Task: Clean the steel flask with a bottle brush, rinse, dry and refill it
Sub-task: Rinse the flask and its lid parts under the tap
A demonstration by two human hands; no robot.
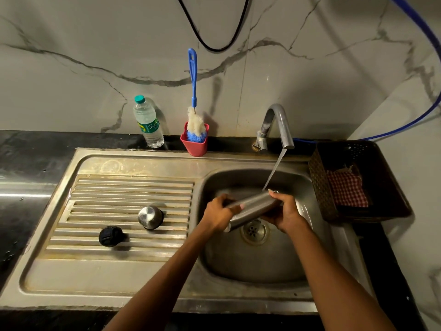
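The steel flask (253, 207) lies nearly on its side over the basin of the sink (253, 266), just above the drain (254, 231), with one end up toward two o'clock and the other down toward eight o'clock. The left hand (219, 215) wraps its fingers round the lower part of the body, and the right hand (285, 212) grips the upper end; both hold the flask firmly. A thin stream of water (274, 169) falls from the tap (276, 126) at twelve o'clock of the flask and lands at the raised end by the right hand; whether it enters the mouth I cannot tell. The bottle brush (194, 111) stands bristles-down in a red cup (194, 145) on the sink's back edge, at about eleven o'clock, so this looks like either a first wetting or the rinse, and the view does not settle which. At nine o'clock, on the ribbed drainboard (119, 204), sit the steel cap (150, 217) and the black stopper (111, 236), apart from each other, so the flask is already opened. A checked cloth (347, 191) waits in the brown basket (386, 211) at three o'clock, and a plastic water bottle (148, 121) stands on the worktop (31, 161) beside the cup; drying and refilling are judged still to come.
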